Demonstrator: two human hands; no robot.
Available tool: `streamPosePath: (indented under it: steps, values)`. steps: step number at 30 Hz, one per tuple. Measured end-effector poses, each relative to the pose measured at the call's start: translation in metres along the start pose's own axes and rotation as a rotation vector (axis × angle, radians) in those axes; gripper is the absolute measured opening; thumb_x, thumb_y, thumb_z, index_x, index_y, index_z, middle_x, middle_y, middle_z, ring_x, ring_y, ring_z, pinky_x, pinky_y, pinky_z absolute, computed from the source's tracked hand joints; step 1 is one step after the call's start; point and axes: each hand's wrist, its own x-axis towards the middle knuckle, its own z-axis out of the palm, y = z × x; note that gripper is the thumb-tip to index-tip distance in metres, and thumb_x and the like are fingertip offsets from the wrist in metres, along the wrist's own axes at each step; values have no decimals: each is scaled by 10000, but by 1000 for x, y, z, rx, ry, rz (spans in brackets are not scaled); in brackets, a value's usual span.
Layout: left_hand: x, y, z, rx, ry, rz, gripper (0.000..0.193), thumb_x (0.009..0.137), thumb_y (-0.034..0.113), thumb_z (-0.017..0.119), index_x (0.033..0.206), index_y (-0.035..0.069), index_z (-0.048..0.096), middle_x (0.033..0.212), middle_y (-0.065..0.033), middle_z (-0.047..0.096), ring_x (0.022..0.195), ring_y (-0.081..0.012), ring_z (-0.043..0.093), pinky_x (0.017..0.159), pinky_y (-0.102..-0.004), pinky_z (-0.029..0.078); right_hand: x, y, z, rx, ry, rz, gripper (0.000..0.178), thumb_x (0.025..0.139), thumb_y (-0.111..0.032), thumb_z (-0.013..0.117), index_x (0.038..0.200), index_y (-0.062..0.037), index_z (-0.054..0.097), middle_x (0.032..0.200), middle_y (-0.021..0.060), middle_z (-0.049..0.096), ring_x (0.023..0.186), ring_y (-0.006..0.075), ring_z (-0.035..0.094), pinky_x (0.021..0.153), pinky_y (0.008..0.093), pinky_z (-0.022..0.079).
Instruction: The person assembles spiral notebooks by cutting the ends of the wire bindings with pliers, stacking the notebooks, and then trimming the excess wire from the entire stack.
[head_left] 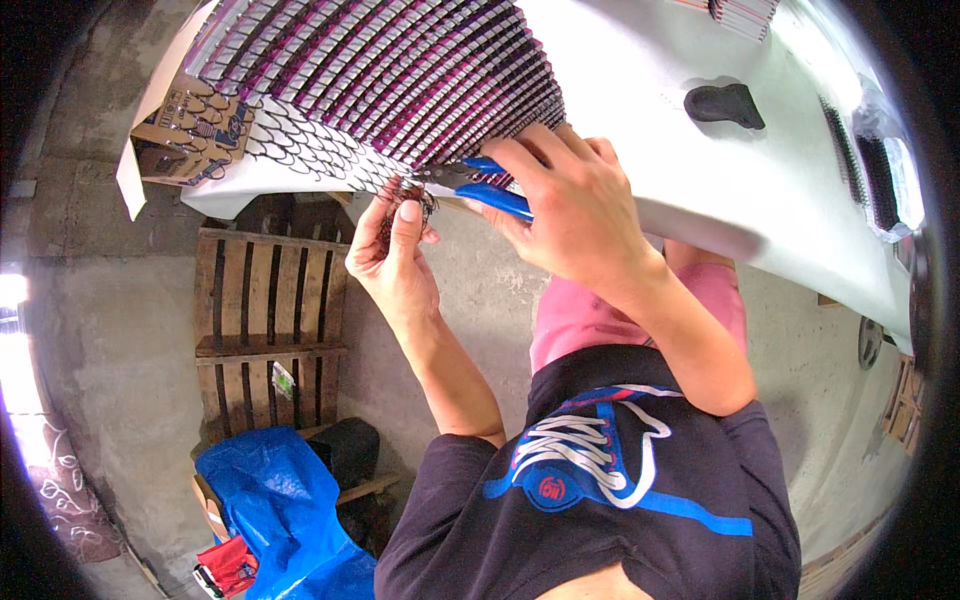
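Blue grips mark out the pliers (pixel 490 198), which sit at the near edge of the white table (pixel 640 90), just right of its near left corner, in the right hand (pixel 575 205). That hand is wrapped around the spread handles, fingers over the upper one and thumb under the lower, a hold that seems meant for squeezing. The pliers' long axis runs roughly along the near edge: the tips point left, toward the other hand, and the handles slope slightly down to the right. Whether the tips meet is too small to tell. The left hand (pixel 398 255) pinches a bunch of dark strands (pixel 420 200) between thumb and fingers just beside the tips, probably to steady them. Rows of purple-and-white strips (pixel 400 80) cover the table's left part, perhaps laid side by side for easy reach; black loops (pixel 310 145) spread from them toward an open cardboard box (pixel 190 135) at the near left corner. A dark flat piece (pixel 725 103) lies well apart, farther right.
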Motion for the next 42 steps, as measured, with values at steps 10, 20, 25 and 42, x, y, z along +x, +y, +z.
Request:
streamPosePath:
  steps: [10, 20, 25, 42]
  values:
    - [12, -2, -19, -134, -173, -104, 275, 861, 17, 588, 1129, -45, 580, 982, -101, 646, 735, -104, 608, 496, -198, 448, 4, 5, -6, 67, -68, 2, 391, 735, -346, 698, 1044, -131, 594, 1003, 87, 578, 942, 261, 570, 817, 416, 397]
    - [22, -3, -32, -220, -254, -189, 273, 846, 26, 612, 1107, -53, 585, 929, -122, 656, 695, -113, 617, 473, -185, 447, 2, 5, -15, 50, -79, 40, 413, 724, -320, 708, 1076, -142, 586, 1006, 90, 556, 971, 274, 550, 842, 449, 394]
    - [22, 0, -26, -218, -211, -204, 273, 842, 34, 625, 1099, -51, 592, 923, -123, 657, 687, -104, 613, 484, -177, 460, 2, 0, -15, 48, -79, 53, 413, 715, -306, 714, 1074, -150, 583, 1001, 82, 552, 969, 265, 550, 832, 456, 393]
    - [19, 0, -22, -208, -204, -160, 290, 797, -1, 665, 1076, -65, 618, 890, -139, 666, 650, -125, 593, 499, -228, 465, 5, -8, -10, -50, -41, -3, 322, 714, -308, 701, 951, -122, 588, 851, 76, 573, 832, 249, 591, 743, 395, 431]
